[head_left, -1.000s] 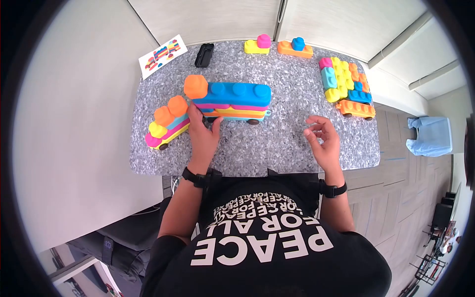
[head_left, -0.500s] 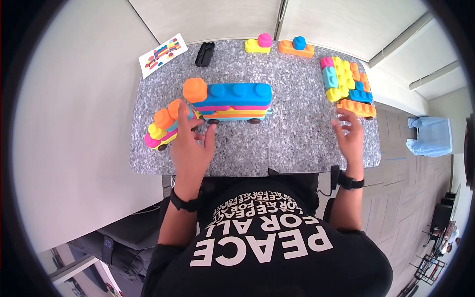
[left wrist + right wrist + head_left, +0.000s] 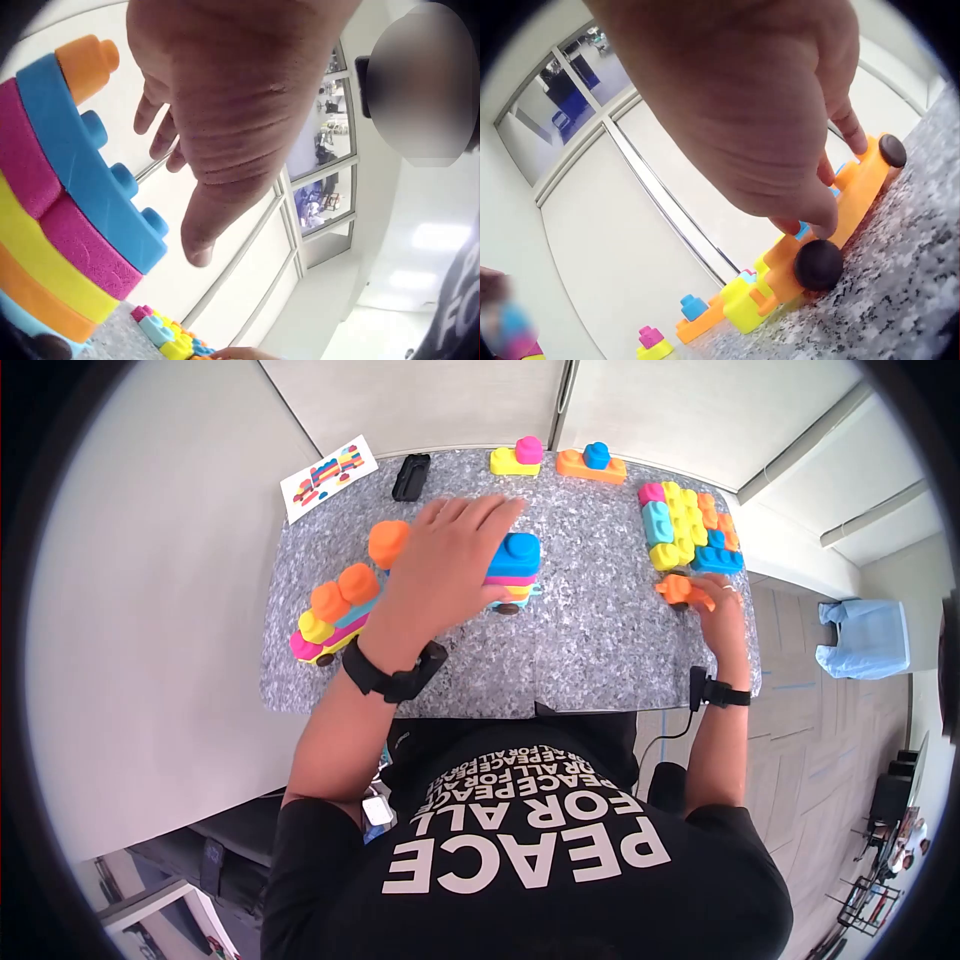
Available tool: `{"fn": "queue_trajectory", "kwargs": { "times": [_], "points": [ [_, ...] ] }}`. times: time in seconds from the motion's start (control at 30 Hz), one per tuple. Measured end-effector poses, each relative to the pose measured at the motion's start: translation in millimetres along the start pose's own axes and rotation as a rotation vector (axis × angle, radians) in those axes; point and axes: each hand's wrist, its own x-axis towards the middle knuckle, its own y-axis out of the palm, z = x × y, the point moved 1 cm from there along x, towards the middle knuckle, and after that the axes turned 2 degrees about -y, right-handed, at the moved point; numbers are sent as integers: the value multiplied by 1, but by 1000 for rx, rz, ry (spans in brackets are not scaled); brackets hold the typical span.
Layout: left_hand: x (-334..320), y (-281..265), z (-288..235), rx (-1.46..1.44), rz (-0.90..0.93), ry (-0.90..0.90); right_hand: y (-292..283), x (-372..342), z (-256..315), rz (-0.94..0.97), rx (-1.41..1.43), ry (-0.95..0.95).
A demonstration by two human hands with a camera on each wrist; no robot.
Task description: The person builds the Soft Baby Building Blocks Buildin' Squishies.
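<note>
My left hand (image 3: pixel 445 570) hovers over the long stacked wagon, its fingers extended and nothing held. The wagon has a long blue block (image 3: pixel 82 157) on top, pink, yellow and orange layers below, and a round-topped orange block (image 3: pixel 387 544) at its left end. In the head view the hand hides the wagon's middle. At the table's right side, my right hand (image 3: pixel 722 610) grips an orange wheeled base (image 3: pixel 859 199) from above, thumb on one side and fingers on the other. The base is tilted, its dark wheel (image 3: pixel 818 265) facing the right wrist camera.
Left of the wagon stands a smaller wheeled stack with orange blocks (image 3: pixel 340 592). Yellow, orange and blue blocks (image 3: pixel 685 520) lie grouped at the right. Along the back are a picture card (image 3: pixel 328 478), a black object (image 3: pixel 411 477), a yellow-pink pair (image 3: pixel 515 461) and an orange-blue pair (image 3: pixel 590 466).
My right hand has moved right, taken hold of the orange wheeled base and turned it. My left hand has gone from beside the smaller stack to above the long wagon.
</note>
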Motion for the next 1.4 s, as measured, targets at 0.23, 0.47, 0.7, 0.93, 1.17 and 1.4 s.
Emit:
{"fn": "queue_trajectory", "kwargs": {
  "times": [0.23,0.47,0.7,0.93,1.17,1.4],
  "points": [
    [5,11,20,-29,185,-65,34,-6,90,-17,155,-272],
    [7,-1,23,-64,242,-154,66,-5,154,7,174,-304],
    [8,-1,26,-80,263,-152,76,-7,169,-6,164,-301],
    [6,-7,36,-151,254,-171,74,-8,170,-12,164,-307],
    [5,0,29,-85,263,-85,79,-7,173,-10,173,-323],
    [10,4,13,63,355,-149,75,-7,176,6,163,-314]
  ]
}}
